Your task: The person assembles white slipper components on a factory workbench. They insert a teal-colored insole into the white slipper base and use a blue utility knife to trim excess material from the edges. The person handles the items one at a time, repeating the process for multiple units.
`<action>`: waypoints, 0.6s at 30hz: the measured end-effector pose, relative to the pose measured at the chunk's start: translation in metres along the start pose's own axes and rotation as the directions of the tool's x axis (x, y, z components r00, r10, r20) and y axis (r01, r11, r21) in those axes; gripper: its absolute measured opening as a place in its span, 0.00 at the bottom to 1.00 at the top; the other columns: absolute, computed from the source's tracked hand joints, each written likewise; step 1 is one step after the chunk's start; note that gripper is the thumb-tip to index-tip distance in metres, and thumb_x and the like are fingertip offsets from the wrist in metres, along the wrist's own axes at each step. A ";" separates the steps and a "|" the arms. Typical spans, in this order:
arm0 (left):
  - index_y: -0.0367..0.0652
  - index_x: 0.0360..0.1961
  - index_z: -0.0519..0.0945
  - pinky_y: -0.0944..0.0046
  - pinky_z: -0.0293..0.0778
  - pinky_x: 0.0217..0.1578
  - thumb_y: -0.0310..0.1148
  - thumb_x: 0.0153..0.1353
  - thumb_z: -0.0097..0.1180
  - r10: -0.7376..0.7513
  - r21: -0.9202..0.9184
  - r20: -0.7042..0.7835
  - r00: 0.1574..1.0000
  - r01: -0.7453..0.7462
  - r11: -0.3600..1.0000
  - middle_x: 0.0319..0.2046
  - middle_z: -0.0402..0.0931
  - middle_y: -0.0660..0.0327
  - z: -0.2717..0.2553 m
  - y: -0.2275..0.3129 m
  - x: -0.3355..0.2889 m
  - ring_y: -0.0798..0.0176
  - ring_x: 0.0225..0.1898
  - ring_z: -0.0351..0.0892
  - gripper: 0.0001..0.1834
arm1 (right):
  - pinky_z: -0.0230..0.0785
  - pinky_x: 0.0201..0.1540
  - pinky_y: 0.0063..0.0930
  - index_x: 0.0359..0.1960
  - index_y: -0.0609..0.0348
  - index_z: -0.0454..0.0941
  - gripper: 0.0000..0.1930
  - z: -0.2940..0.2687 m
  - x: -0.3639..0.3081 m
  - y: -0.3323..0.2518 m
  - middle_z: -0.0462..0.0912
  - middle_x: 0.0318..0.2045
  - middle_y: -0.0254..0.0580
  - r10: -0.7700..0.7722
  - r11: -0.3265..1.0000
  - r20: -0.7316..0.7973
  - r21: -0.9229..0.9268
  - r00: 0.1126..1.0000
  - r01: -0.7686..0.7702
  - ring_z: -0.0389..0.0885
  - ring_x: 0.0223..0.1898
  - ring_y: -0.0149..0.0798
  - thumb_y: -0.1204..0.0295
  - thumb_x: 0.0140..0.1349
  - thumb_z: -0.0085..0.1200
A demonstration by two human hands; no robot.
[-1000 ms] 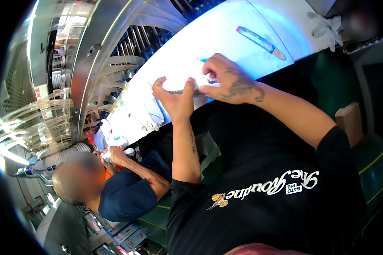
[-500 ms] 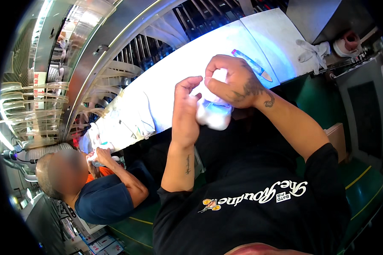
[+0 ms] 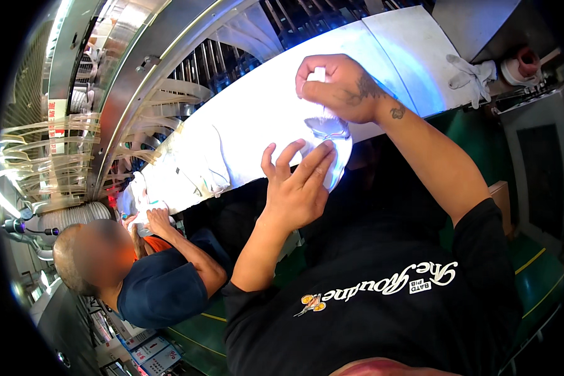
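What looks like a white shoe [image 3: 339,160] is held over the near edge of the white-topped bench [image 3: 257,119], its outline washed out by bright light. My right hand [image 3: 344,91] is closed, thumb and fingers pinching a white strip at the shoe's far end, perhaps its tongue. Against the near part of the shoe lies my left hand [image 3: 297,191], its fingers stretched and spread, the tips touching the upper. Its grip is loose, with nothing enclosed. Part of the shoe is hidden behind both hands.
White gloves [image 3: 473,78] lie at the bench's right end, beside a round white holder with a reddish-brown middle [image 3: 525,64]. Metal rollers [image 3: 213,59] and clear plastic strips [image 3: 178,94] run behind the bench. At left, a co-worker [image 3: 169,282] handles a white item.
My right hand has moved up and away, drawing the white strip out. My left hand has turned and spread its fingers on the shoe. The blue pen-like tool is now covered.
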State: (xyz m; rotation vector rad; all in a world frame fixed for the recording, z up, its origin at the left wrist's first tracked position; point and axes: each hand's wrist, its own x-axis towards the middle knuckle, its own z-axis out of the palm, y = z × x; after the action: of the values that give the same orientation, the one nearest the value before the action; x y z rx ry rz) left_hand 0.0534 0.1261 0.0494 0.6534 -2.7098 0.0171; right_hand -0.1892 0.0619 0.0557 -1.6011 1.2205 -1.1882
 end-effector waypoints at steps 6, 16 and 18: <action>0.46 0.62 0.86 0.35 0.52 0.71 0.36 0.48 0.60 -0.139 0.040 0.155 0.978 0.134 0.990 0.63 0.81 0.63 -0.031 0.011 0.012 0.50 0.63 0.72 0.35 | 0.79 0.54 0.43 0.41 0.55 0.86 0.14 0.017 -0.002 -0.011 0.90 0.40 0.49 -0.116 0.989 0.040 -0.085 0.992 0.119 0.88 0.44 0.47 0.58 0.69 0.62; 0.36 0.55 0.86 0.46 0.74 0.61 0.40 0.64 0.65 -0.190 -0.485 -0.061 0.980 0.138 0.863 0.52 0.86 0.49 -0.035 -0.023 0.004 0.40 0.56 0.80 0.23 | 0.77 0.54 0.47 0.44 0.56 0.85 0.17 0.024 0.003 -0.025 0.89 0.39 0.49 -0.022 0.994 0.095 -0.100 0.995 0.031 0.87 0.45 0.49 0.54 0.69 0.64; 0.37 0.57 0.84 0.49 0.78 0.59 0.52 0.59 0.78 -0.172 -0.438 -0.217 0.961 0.062 0.897 0.58 0.81 0.45 -0.035 -0.015 0.003 0.42 0.60 0.79 0.34 | 0.77 0.54 0.46 0.47 0.56 0.84 0.17 0.020 0.002 -0.026 0.89 0.40 0.48 -0.020 0.994 0.101 -0.103 0.995 0.031 0.87 0.45 0.49 0.55 0.69 0.63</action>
State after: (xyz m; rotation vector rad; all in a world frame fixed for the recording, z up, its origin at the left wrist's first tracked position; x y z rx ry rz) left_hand 0.0693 0.1149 0.0822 0.6281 -2.3131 -0.4821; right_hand -0.1638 0.0670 0.0750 -1.7366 1.2177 -1.0616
